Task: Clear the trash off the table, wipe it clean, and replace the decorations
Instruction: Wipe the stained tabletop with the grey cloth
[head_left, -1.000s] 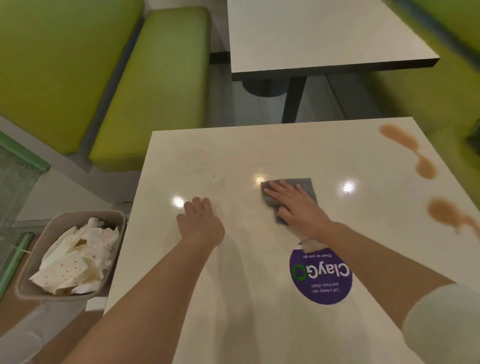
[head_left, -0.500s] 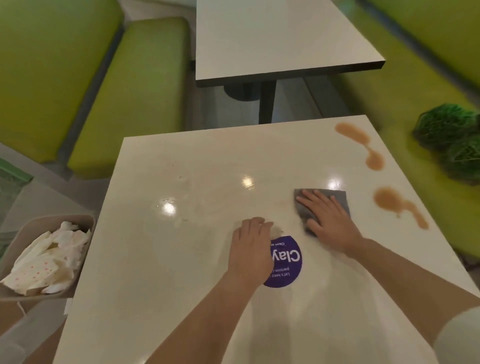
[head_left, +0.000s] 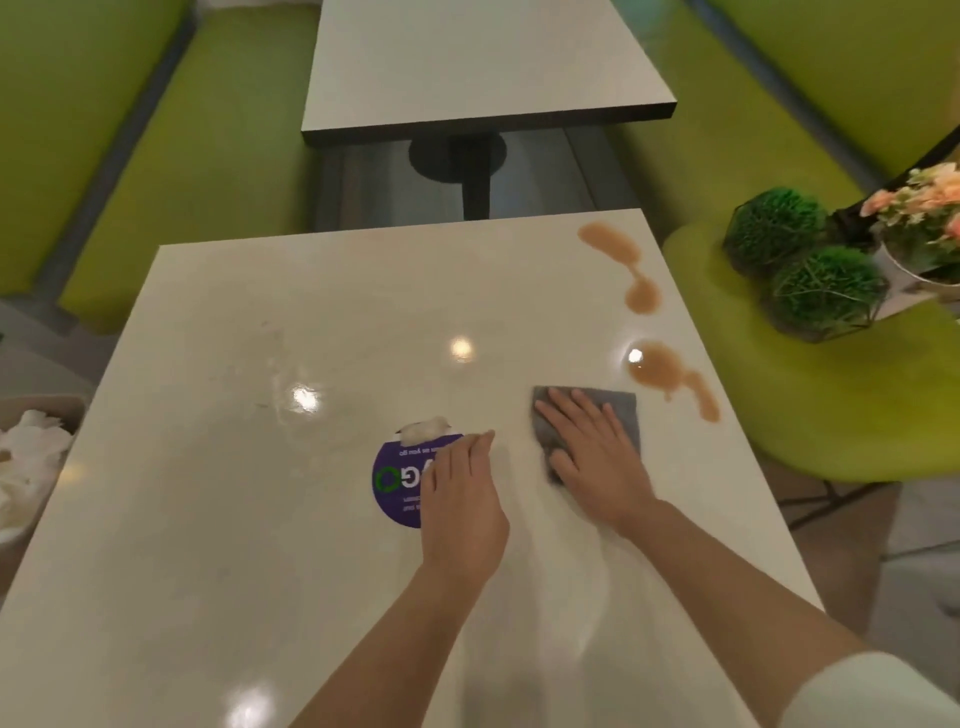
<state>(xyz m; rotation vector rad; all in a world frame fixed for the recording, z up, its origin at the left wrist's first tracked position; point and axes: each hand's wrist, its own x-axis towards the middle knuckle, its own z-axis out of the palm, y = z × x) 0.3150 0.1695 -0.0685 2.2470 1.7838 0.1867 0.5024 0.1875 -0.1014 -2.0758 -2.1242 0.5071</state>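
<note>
head cam | looks forward-down | close over table (head_left: 218, 519) | single view

The desk (head_left: 218, 519) looks smooth and glossy, mirroring ceiling lights. The grey cloth (head_left: 621, 410) looks soft and matt; the purple sticker (head_left: 397, 483) slightly shiny.

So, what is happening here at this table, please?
A person is wiping a table. The right hand presses a grey cloth flat on the top, close to two brown spills near the right edge, not yet wiped. The left hand rests partly on a round purple sticker, next to a torn white patch. A bin on the left holds crumpled paper. The green balls and flowers wait on a seat to the right.
</note>
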